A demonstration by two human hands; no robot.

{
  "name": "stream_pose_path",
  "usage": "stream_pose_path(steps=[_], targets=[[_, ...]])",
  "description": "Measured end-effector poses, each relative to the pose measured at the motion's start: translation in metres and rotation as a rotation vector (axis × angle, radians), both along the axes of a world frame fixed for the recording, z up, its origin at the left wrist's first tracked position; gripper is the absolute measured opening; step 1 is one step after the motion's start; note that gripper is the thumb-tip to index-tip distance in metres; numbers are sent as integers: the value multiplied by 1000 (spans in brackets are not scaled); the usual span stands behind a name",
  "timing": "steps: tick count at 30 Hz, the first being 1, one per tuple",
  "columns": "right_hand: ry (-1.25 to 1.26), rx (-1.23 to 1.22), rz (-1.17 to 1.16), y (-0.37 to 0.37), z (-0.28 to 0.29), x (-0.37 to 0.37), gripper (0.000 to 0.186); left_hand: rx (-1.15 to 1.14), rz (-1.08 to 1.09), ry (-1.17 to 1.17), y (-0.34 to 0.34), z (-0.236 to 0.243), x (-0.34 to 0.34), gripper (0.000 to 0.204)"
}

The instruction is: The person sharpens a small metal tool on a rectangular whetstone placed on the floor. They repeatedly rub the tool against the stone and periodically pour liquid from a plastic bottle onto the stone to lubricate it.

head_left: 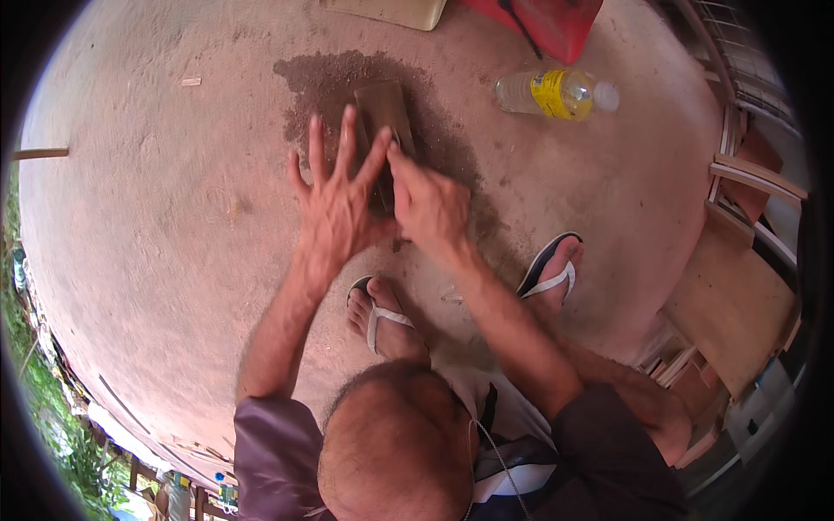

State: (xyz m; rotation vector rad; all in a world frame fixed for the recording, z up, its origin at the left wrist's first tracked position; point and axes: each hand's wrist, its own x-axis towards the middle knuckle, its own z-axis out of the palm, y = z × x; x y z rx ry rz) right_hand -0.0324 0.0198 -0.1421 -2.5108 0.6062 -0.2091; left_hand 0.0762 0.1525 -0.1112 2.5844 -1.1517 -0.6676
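Head view showed a reddish concrete floor [234,286], with greenery [56,412] outside its left edge. A wooden stick [39,154] lay at that left edge. A small pale chip [191,82] lay further in, toward the far side.

The left hand [334,204] was over the floor's middle portion, its fingers straight and spread wide, partly covering a flat, dark rectangular block [382,102]. This block lay lengthwise on a dark wet patch [308,74], well in from the floor's left and right edges; its far end was exposed. Nearer, a sandalled left foot [382,317] rested on the floor. Beyond the block lay a beige flat item [400,10], partly out of view.

The right hand [434,204] was curled beside the block, its fingertips close to the left index finger. Whether its fingers pinched anything could not be told.

Further right, a red item [560,26] lay toward the far side. A clear bottle [521,93] with yellow label lay on its side, cap toward the floor's right edge, where a brown panel [734,295] was noted.
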Motion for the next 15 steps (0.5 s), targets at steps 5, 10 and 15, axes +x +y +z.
stream_pose_path(steps=[5,10,15], targets=[[-41,-4,-27,34,-9,-61,45,-24,8,-27,22,-12,-49,148],[15,64,-58,-9,8,56,36,-116,-13,-112,-2,-14,43,151],[71,17,-57,39,8,-72,36,49,-125,95,26,0,-26,154]])
